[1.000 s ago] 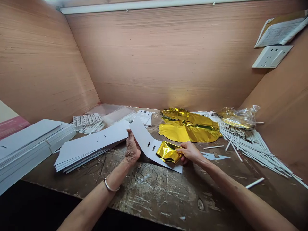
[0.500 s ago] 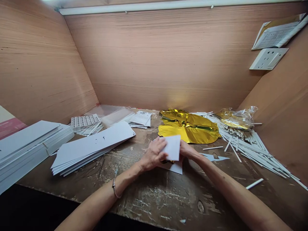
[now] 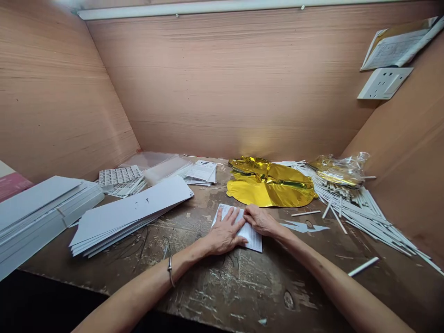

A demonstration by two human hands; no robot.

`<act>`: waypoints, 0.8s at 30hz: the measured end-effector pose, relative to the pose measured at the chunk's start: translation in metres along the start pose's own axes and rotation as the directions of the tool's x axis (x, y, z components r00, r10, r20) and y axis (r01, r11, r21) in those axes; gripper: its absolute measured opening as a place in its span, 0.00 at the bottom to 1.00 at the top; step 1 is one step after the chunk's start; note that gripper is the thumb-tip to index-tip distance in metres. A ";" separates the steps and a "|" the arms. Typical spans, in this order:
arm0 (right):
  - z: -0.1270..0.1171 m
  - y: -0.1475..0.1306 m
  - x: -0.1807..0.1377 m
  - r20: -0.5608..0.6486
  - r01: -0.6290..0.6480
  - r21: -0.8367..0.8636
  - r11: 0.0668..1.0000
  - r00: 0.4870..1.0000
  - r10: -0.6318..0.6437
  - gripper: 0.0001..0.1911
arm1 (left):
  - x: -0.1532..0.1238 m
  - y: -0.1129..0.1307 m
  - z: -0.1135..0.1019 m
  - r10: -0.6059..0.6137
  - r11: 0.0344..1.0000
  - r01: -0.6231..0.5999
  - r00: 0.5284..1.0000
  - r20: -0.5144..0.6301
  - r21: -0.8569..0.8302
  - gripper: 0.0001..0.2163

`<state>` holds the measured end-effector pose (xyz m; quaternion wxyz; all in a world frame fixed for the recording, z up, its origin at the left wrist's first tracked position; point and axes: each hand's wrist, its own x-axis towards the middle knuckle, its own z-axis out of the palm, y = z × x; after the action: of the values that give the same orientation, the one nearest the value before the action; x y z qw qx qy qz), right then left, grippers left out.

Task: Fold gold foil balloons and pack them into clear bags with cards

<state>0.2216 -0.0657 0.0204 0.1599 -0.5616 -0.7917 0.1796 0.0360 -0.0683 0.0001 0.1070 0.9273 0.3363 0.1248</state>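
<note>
A folded white card [image 3: 252, 237] lies on the worn tabletop [image 3: 243, 286] in front of me. My left hand [image 3: 225, 233] lies flat on it with fingers spread, pressing it down. My right hand [image 3: 261, 220] rests on the card's right part, fingers stretched flat. The folded gold foil piece seen earlier is hidden under the card. A pile of gold foil balloons [image 3: 268, 184] lies just behind the card.
A stack of long white cards [image 3: 132, 209] lies to the left, with thicker white stacks [image 3: 41, 212] at the far left. Sticker sheets [image 3: 120, 176], clear bags [image 3: 163, 165] and leaflets [image 3: 203, 172] lie behind. Several white sticks [image 3: 360, 203] spread at the right beside a plastic bag [image 3: 342, 170].
The long white card has been folded over the gold foil piece and pressed flat on the table. My left hand moved right onto it, and both hands now lie flat on it.
</note>
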 end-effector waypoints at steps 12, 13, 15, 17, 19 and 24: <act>0.004 0.021 0.004 -0.046 -0.127 0.048 0.991 0.991 0.129 0.20 | 0.036 -0.029 -0.023 -0.739 0.119 0.441 0.637 0.217 -0.890 0.10; -0.002 0.024 0.007 -0.044 -0.139 0.050 0.989 0.989 0.141 0.21 | 0.036 -0.028 -0.022 -0.711 0.113 0.396 0.673 0.204 -0.911 0.10; -0.015 0.027 0.012 0.082 -0.153 0.142 0.978 0.986 0.142 0.20 | 0.034 -0.026 -0.023 -0.627 0.086 0.275 0.762 0.163 -0.958 0.11; -0.024 0.025 0.015 0.320 -0.213 0.340 0.916 0.942 0.101 0.20 | 0.032 -0.028 -0.028 -0.509 0.079 0.183 0.853 0.118 -0.980 0.11; -0.028 0.019 0.016 0.477 -0.325 0.514 0.794 0.877 0.051 0.20 | 0.033 -0.042 -0.042 -0.392 0.173 0.202 0.912 0.121 -0.964 0.11; -0.014 0.006 0.014 0.500 -0.437 0.704 0.560 0.865 0.045 0.18 | 0.040 -0.134 -0.110 -0.582 0.725 0.306 0.751 -0.311 -0.616 0.09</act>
<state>0.2282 -0.0490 0.0312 0.1899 -0.4811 -0.5528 0.6533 -0.0483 0.0709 0.0730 0.2976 0.6852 0.5235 0.4097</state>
